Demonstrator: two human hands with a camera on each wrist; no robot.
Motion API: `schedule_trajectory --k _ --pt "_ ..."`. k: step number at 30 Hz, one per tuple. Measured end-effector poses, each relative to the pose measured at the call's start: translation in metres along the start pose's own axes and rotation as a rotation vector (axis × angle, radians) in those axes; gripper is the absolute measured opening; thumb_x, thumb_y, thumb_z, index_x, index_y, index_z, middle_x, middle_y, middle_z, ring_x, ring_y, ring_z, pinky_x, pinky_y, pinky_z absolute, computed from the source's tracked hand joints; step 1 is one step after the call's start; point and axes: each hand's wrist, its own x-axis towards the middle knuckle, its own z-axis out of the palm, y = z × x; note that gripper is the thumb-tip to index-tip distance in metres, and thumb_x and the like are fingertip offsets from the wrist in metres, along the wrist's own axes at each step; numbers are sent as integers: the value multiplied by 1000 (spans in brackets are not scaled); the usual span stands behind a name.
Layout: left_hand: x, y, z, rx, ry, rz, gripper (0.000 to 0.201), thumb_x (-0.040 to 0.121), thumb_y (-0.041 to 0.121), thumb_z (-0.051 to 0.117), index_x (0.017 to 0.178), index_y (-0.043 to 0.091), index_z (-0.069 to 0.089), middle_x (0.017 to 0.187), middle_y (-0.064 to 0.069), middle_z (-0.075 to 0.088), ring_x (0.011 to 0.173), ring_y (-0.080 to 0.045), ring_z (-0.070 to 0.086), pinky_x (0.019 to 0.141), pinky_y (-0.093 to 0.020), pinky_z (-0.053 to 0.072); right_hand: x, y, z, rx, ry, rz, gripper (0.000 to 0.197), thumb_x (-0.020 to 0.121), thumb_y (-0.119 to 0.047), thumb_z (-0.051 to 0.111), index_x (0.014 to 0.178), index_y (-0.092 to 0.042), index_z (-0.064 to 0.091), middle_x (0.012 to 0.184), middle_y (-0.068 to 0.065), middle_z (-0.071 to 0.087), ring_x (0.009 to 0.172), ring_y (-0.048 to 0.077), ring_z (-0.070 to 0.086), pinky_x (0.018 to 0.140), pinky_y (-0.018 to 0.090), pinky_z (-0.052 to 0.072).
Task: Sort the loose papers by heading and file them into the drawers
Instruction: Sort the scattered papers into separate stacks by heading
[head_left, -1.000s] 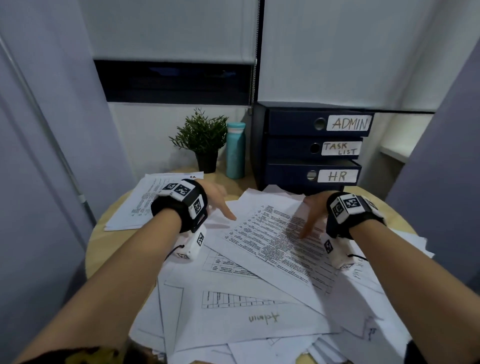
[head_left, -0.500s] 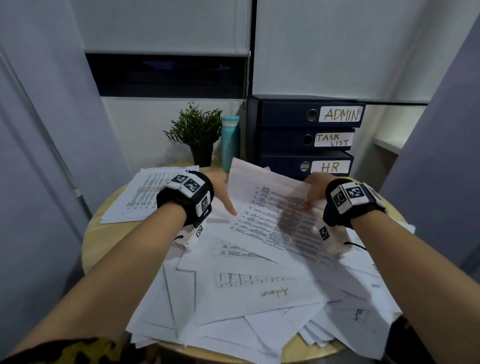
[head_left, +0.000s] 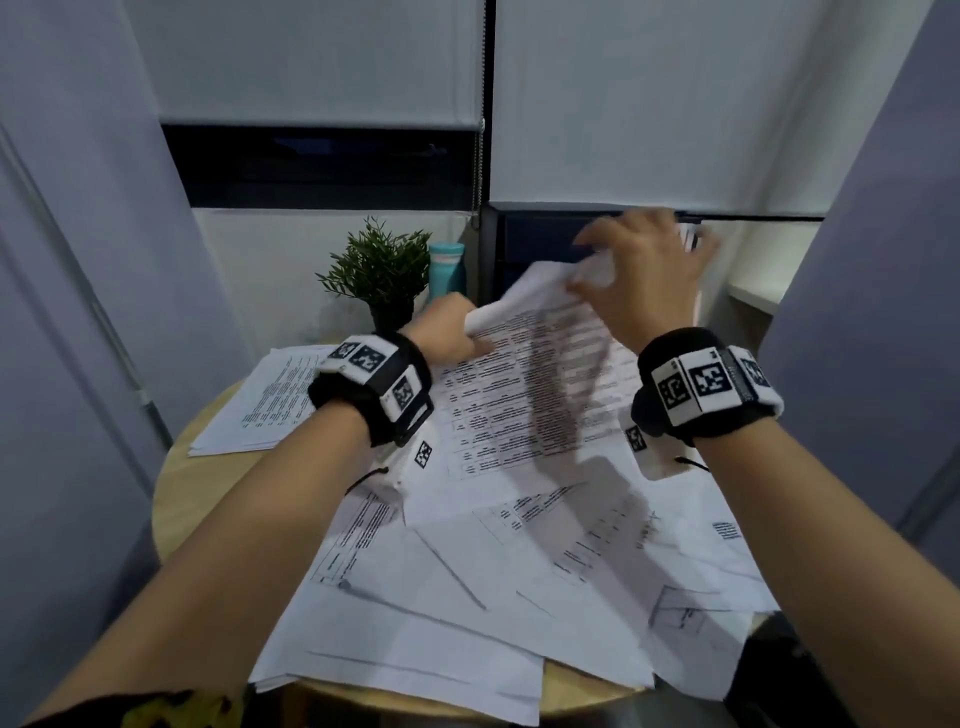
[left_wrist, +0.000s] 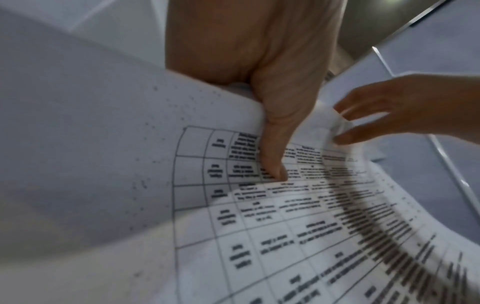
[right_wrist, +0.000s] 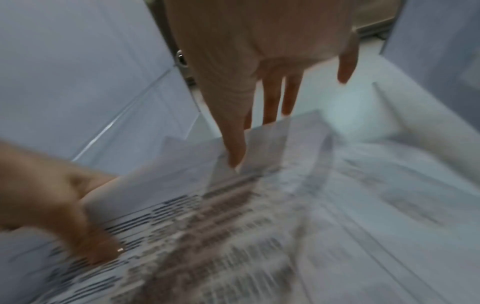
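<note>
A printed sheet with a table (head_left: 519, 395) is lifted at its far edge off the loose paper pile (head_left: 467, 582). My left hand (head_left: 470, 338) grips its left far edge, with the thumb (left_wrist: 272, 160) on the print and the fingers hidden underneath. My right hand (head_left: 587, 265) is raised higher and pinches the curled far corner (left_wrist: 337, 123); its thumb (right_wrist: 233, 148) lies on the sheet, blurred. The dark blue drawer unit (head_left: 530, 239) stands behind; my right hand hides its labels.
A separate stack of printed sheets (head_left: 270, 405) lies at the table's left. A potted plant (head_left: 379, 270) and a teal bottle (head_left: 445, 265) stand at the back. The round wooden table (head_left: 176, 483) sits between grey partitions on both sides.
Both hands went from resting on the pile to holding the table sheet. Its far edge has lifted, and my right hand has risen in front of the drawers.
</note>
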Motion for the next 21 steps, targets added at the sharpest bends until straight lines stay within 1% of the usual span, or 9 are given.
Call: schedule_trajectory --k 4,6,8,11,13,14,17,19,21 --pt "-14 -37 -11 -550 42 -196 38 83 12 70 117 2 59 106 -12 67 100 -28 64 86 -40 54 -5 24 -4 203 278 525 62 78 -53 64 133 -33 43 138 0 40 130 21 37 101 51 31" --pt "-22 -49 -14 -740 95 -255 41 80 12 72 118 6 57 107 -11 66 101 -28 64 85 -42 54 -11 33 2 475 211 826 67 83 -55 61 139 -25 38 142 6 36 132 25 35 104 50 33" --pt "-26 -62 -13 -819 144 -294 48 75 13 76 118 11 54 111 -12 64 102 -29 62 87 -46 53 -18 37 8 856 50 961 67 89 -57 53 141 -16 38 146 12 38 134 28 37 107 42 33" --pt "-35 -75 -8 -925 169 -346 51 68 17 82 112 18 56 109 -16 67 96 -34 67 83 -55 54 -33 32 7 1084 -377 859 71 94 -64 33 144 -13 39 140 2 45 135 28 38 109 42 29" --pt "-40 -82 -5 -993 161 -372 60 63 23 85 115 12 57 105 -19 69 91 -37 69 79 -59 54 -41 30 7 1086 -605 734 62 91 -66 40 135 -23 49 138 -3 49 124 22 49 104 43 33" --pt "-42 -85 -3 -1016 151 -381 69 59 27 87 118 7 57 104 -19 70 90 -38 70 78 -59 54 -44 28 9 1102 -640 683 43 91 -57 50 120 -25 57 127 -4 59 107 14 57 93 34 41" --pt "-41 -95 2 -1044 122 -356 84 49 42 92 118 5 60 104 -17 71 95 -37 69 83 -58 53 -45 27 21 1162 -476 655 2 93 -24 61 92 -23 63 82 -5 70 74 9 66 57 13 48" --pt "-39 -101 3 -1036 138 -343 90 41 52 91 115 9 63 104 -15 72 96 -36 69 86 -57 53 -46 31 37 1223 -366 642 11 95 -21 59 89 -18 68 84 -3 74 78 7 71 59 9 50" --pt "-36 -106 3 -1066 151 -320 86 45 53 89 116 11 64 105 -15 72 96 -35 69 88 -56 52 -48 36 52 1262 -298 653 21 97 -25 54 92 -13 71 92 2 75 87 10 71 72 17 53"
